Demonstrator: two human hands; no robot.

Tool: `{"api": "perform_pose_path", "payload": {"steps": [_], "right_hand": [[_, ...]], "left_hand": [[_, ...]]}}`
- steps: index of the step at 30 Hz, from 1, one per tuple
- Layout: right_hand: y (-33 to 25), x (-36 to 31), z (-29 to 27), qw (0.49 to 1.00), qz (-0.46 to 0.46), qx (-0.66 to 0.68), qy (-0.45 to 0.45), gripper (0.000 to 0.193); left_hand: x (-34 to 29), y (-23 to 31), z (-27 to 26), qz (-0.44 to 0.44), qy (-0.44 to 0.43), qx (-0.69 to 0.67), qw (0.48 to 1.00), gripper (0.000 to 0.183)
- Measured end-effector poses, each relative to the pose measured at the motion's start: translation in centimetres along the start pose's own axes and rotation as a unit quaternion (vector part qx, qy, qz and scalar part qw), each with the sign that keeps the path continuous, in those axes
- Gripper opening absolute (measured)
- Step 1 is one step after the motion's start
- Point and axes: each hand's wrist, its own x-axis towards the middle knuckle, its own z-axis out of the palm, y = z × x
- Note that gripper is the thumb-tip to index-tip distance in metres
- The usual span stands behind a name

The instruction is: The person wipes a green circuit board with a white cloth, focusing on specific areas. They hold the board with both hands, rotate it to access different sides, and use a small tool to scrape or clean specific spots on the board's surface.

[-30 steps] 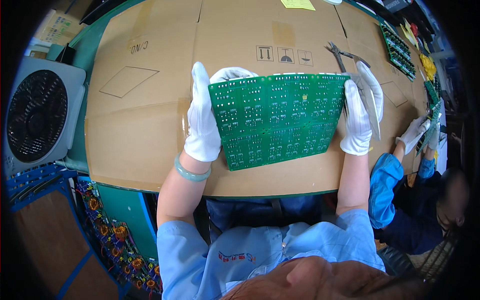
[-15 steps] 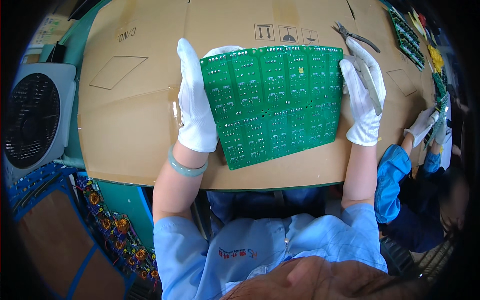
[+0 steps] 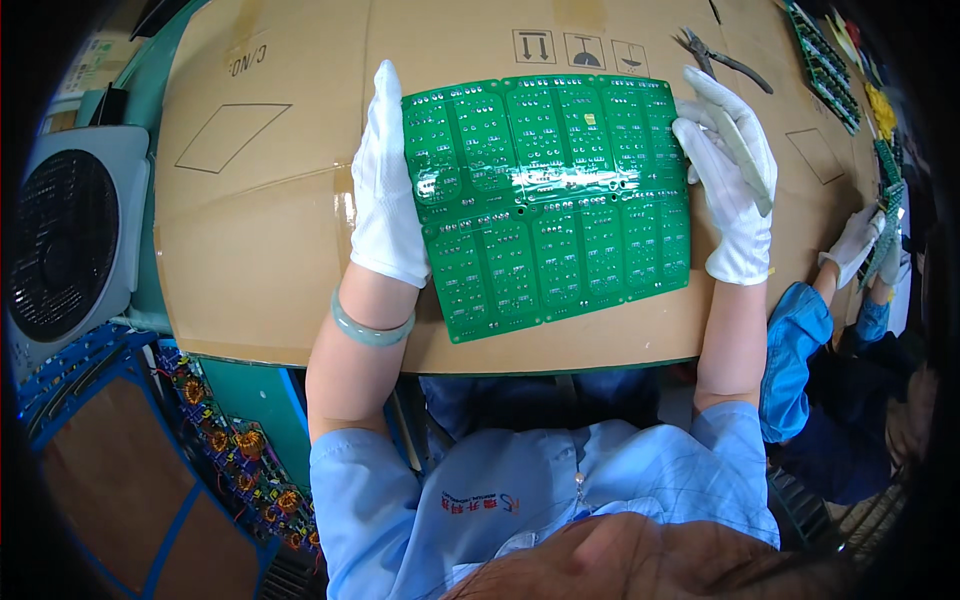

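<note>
A green printed circuit board panel (image 3: 555, 235), solder joints upward, is held between my two white-gloved hands above the cardboard. My left hand (image 3: 385, 200) grips its left edge, thumb side along the board and the other fingers hidden behind it. At the upper right edge, my right hand (image 3: 728, 185) holds the panel between thumb and fingers. Along that hand lies a long grey shape; I cannot tell whether it is a tool or a soiled glove finger. A small yellow mark (image 3: 590, 119) sits on the board, and a bright glare band crosses its middle.
Cardboard (image 3: 250, 250) covers the table. Cutting pliers (image 3: 722, 62) lie beyond my right hand. More boards (image 3: 825, 65) stand at the far right, near a co-worker's gloved hands (image 3: 855, 245). A fan (image 3: 65, 235) is at left, with component-filled boards (image 3: 235, 440) below.
Both hands have tilted the board so its face catches the light, and a glare band now shows. Its far edge has shifted slightly up and left in view.
</note>
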Motion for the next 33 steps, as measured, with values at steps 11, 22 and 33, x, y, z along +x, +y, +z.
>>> {"api": "perform_pose_path", "payload": {"steps": [11, 22, 33], "right_hand": [[-0.7, -0.1, -0.1, 0.987, 0.008, 0.159, 0.033, 0.047], [-0.5, -0.2, -0.2, 0.991, -0.017, 0.131, 0.039, 0.046], [-0.4, -0.2, -0.4, 0.995, -0.048, 0.068, 0.057, 0.045]], "left_hand": [[0.3, -1.5, -0.4, -0.314, -0.096, -0.360, 0.873, 0.071], [0.0, 0.3, -1.3, -0.014, -0.085, -0.003, 0.996, 0.066], [1.4, 3.7, -1.8, -0.202, -0.023, -0.290, 0.935, 0.051]]}}
